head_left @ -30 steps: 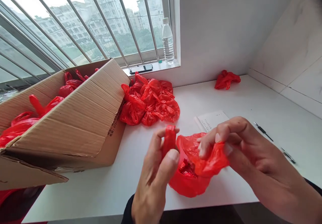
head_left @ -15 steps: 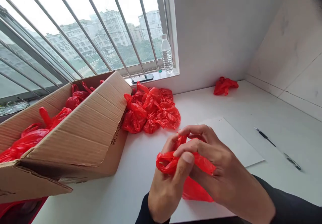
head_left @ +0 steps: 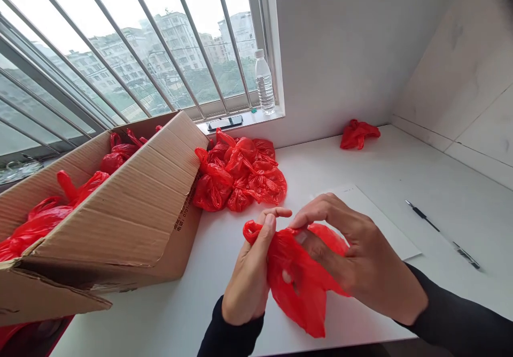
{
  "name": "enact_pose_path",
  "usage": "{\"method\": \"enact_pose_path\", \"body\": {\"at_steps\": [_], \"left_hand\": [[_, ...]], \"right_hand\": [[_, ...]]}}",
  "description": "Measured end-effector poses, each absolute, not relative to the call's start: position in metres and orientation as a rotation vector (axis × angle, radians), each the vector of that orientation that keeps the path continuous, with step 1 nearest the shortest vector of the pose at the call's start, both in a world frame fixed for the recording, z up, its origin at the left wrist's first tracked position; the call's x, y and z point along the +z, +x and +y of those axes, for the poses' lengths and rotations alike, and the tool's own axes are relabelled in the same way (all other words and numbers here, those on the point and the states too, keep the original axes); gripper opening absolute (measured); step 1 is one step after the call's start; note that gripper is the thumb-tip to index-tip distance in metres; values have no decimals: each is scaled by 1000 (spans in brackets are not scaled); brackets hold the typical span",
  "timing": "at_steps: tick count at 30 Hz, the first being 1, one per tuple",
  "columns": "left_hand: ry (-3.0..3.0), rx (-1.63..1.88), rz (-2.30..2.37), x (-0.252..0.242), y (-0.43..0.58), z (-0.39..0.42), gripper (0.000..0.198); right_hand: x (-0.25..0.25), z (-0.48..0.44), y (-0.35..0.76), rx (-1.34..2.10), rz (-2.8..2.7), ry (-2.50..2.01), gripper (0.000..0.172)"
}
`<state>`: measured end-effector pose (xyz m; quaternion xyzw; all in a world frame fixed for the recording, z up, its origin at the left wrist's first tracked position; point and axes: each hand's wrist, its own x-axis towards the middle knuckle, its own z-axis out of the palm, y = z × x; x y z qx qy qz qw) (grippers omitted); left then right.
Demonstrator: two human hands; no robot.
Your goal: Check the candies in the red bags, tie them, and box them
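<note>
A thin red plastic bag (head_left: 298, 287) hangs between my two hands above the table's near side. My left hand (head_left: 252, 271) is closed on its gathered top, thumb pressed down, with a small loop of red plastic sticking out on the left. From the other side my right hand (head_left: 352, 250) pinches the bag between thumb and fingers. Something small and pale shows through the film, too blurred to name. Beyond my hands lies a pile of knotted red plastic bags (head_left: 240, 172).
At left, an open cardboard box (head_left: 132, 207) holds more red bags (head_left: 44, 220). A white sheet (head_left: 385, 229) and a pen (head_left: 441, 234) lie to the right. Another red bag (head_left: 359, 134) rests by the wall. The windowsill bears a water bottle (head_left: 264, 84) and a phone (head_left: 225, 123).
My hands have moved apart, the left one to the left. The red bag now spreads lower and wider between them, with its loop showing left of my left thumb.
</note>
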<state>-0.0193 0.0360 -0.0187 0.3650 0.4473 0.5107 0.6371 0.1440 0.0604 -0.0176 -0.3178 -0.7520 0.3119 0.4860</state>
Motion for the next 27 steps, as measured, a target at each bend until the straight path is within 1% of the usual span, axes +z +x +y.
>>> {"method": "enact_pose_path", "body": {"at_steps": [3,6,7,8,10,11,12,13,15,17,21,24,27], "left_hand": [[755,1103,912,-15,-27,38,18],[849,1062,821,-20,-37,40,17],[887,1040,806,-23,-41,41,17],[922,1020,803,-25,-44,42,17],[985,994,816,-29,-49,43,16],[1017,989,831,-29,-50,43,14],[1058,988,857,-29,-51,43,13],[1114,993,896,-28,-51,42,12],[1291,1048,1018,-29,-49,40,14],[1571,1144,1179,-33,-47,39,20],[2138,1332,1441,-48,-41,39,39],[2287,1419,1495,-57,-39,39,39],[2355,1357,1442,-60,-42,38,44]], "right_hand": [[-21,56,146,624,-1939,-643,19],[-27,57,149,619,-2049,-593,23],[-29,60,150,645,-2069,-598,30],[-32,63,151,678,-2085,-607,42],[-37,70,152,775,-2132,-634,72],[-39,74,153,835,-2162,-650,81],[-41,77,154,892,-2183,-669,82],[-43,80,154,945,-2186,-694,76],[-43,83,155,1045,-2139,-773,59],[-42,83,156,1163,-2066,-838,49],[-42,82,154,1459,-1896,-854,41],[-47,87,151,1624,-1794,-832,42],[-51,93,151,1764,-1766,-706,32]]}}
